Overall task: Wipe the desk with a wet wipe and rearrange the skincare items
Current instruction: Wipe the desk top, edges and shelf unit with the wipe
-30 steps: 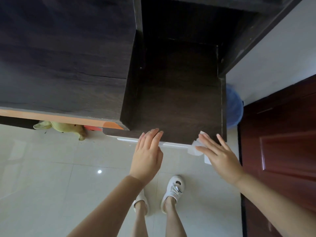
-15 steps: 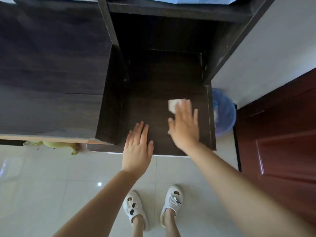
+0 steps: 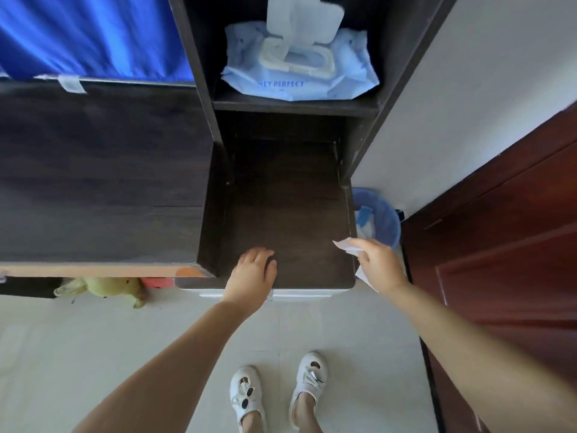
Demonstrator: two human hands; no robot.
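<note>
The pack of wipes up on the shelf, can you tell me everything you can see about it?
The pack of wipes is a soft, crinkly, pale blue plastic pouch with blue lettering along its front edge. Its white flip lid stands open, and under it a white oval opening shows a wipe poking up. The pack lies flat on the dark wooden shelf, filling most of that compartment, above the lower surface. Neither hand touches it.

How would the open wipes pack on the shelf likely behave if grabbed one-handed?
The wipes pack looks like a soft pouch with crinkled edges, so it would probably sag and flex. It looks plump, so perhaps fairly heavy. Its raised lid may flap.
</note>
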